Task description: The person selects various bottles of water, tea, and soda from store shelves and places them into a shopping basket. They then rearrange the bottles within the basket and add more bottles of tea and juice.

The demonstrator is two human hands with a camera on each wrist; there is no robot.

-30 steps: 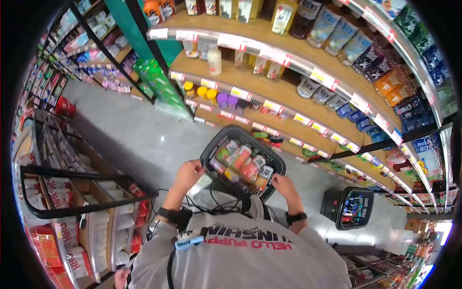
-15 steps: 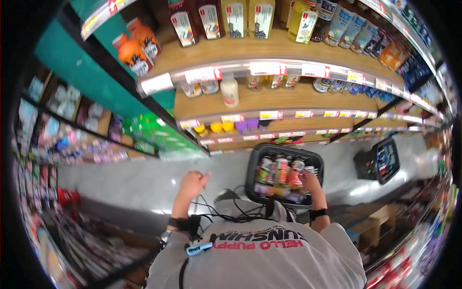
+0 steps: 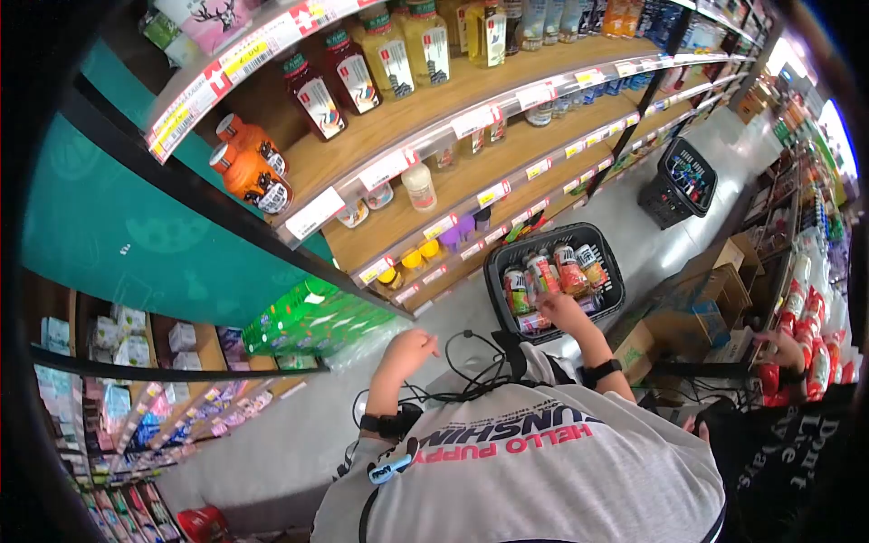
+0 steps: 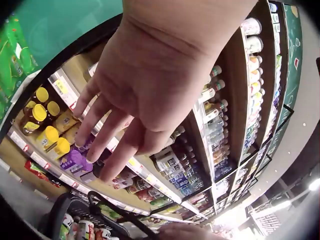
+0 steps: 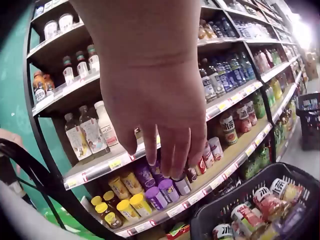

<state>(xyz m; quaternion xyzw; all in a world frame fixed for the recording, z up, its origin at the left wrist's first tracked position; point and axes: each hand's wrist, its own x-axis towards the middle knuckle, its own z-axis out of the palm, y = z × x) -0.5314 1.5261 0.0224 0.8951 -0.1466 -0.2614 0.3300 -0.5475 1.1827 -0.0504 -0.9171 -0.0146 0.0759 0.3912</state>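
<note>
A black shopping basket (image 3: 496, 281) stands on the floor by the shelf, filled with several labelled drink bottles (image 3: 570, 270). My right hand (image 3: 563, 312) overlaps the basket's near side in the head view. In the right wrist view its fingers (image 5: 181, 150) point down, with nothing held. Left of the basket, my left hand (image 3: 405, 355) is in the air, apart from it. The left wrist view shows its loosely spread fingers (image 4: 122, 150) with nothing between them. Behind them on a low shelf are purple-lidded containers (image 4: 75, 161) and yellow-lidded ones (image 4: 48, 137).
Shelves of bottled drinks (image 3: 394, 63) run along the front. A second black basket (image 3: 674, 204) stands farther down the aisle. Cardboard boxes (image 3: 715, 303) lie at right, near another person's black-clothed arm (image 3: 787, 443). Dark cables (image 3: 466, 371) hang before my shirt.
Both hands were at the basket's sides; the left hand has come away from it. My right hand has moved over the near side. The head view has swung left, showing more green panel.
</note>
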